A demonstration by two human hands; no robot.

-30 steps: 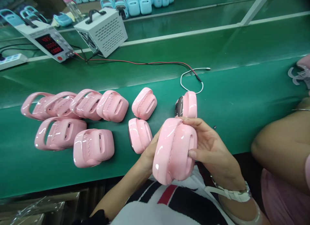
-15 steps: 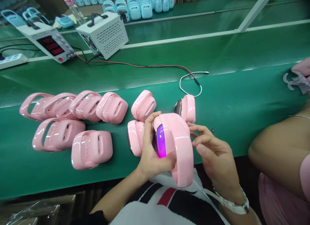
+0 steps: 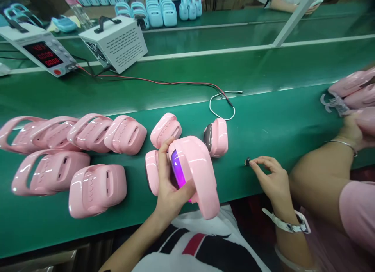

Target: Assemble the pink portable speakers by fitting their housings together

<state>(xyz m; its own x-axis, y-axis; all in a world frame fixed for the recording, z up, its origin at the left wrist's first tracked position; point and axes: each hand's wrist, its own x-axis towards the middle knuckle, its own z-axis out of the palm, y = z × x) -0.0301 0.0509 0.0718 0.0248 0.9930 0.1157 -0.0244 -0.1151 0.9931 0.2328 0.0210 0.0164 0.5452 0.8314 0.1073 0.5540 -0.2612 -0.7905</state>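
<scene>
My left hand (image 3: 172,186) grips a pink portable speaker (image 3: 199,166) with a wide loop handle. Its front is lit purple, and it is tilted above the table's front edge. Off to the right, my right hand (image 3: 271,176) pinches a tiny black piece (image 3: 247,161) between thumb and fingertips, just at the green tabletop. That piece looks like a small plug, but is too small to name surely. Close to my left hand are another pink speaker (image 3: 151,172), one behind it (image 3: 166,129), and a dark-fronted one (image 3: 218,137).
Several pink speakers (image 3: 98,190) lie in rows at left. Behind them stand a power supply (image 3: 43,53) with red digits and a grey vented box (image 3: 117,41). A white cable (image 3: 211,104) loops on the table. At right, a co-worker's arm (image 3: 319,174) reaches toward pink speakers (image 3: 351,82).
My right hand has left the lit speaker, moved right and taken hold of the tiny black piece on the table. My left hand still holds the speaker. The view has shifted slightly right.
</scene>
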